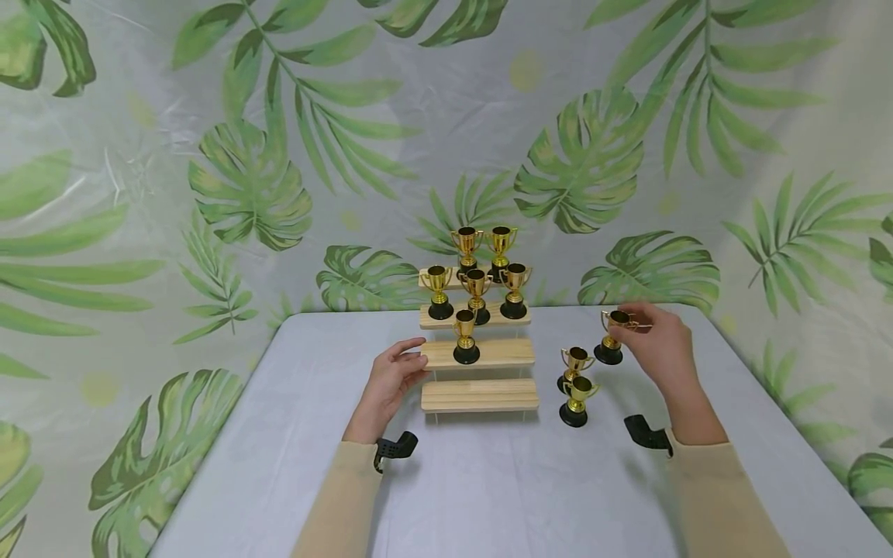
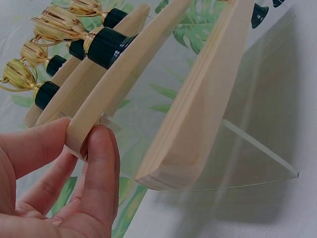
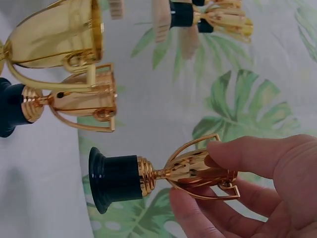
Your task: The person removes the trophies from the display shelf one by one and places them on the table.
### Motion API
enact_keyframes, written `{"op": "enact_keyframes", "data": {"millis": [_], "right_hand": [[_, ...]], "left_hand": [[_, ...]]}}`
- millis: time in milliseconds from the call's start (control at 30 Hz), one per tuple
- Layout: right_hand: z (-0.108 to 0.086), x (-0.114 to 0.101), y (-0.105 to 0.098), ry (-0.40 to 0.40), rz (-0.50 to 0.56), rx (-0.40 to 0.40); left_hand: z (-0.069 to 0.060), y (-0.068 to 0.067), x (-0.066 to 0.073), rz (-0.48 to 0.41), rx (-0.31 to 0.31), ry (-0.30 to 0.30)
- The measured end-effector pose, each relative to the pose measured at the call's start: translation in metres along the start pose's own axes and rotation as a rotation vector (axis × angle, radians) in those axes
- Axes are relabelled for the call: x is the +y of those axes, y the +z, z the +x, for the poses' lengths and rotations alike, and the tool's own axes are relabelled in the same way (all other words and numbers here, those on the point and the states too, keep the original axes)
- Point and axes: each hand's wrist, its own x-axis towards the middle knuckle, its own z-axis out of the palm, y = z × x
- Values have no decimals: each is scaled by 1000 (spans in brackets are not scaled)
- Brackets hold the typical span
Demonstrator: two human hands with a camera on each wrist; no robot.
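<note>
My right hand (image 1: 663, 345) grips a small gold trophy cup (image 3: 121, 177) by its bowl, above the right of the table. The trophy's black base points down in the head view, and thumb and fingers lie about the bowl between the handles. At the left end of a tiered wooden display stand (image 1: 480, 395), my left hand (image 1: 389, 380) pinches the second-lowest shelf board (image 2: 91, 116) between thumb and fingers. One trophy (image 1: 465, 341) stands upright on that board. Three trophies stand on the tier above it, and two more (image 1: 501, 246) on the top tier.
Two upright trophies (image 1: 574, 403) stand close together on the white-covered table (image 1: 502, 488), right of the stand. Clear supports (image 2: 260, 146) hold up the boards. Behind the table hangs a leaf-patterned cloth (image 1: 453, 116). Each wrist wears a black camera mount (image 1: 398, 446).
</note>
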Motion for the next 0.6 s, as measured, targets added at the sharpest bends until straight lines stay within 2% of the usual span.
{"op": "enact_keyframes", "data": {"millis": [600], "right_hand": [[1, 22, 19, 48, -31, -131]], "left_hand": [[1, 0, -1, -15, 6, -3]]}}
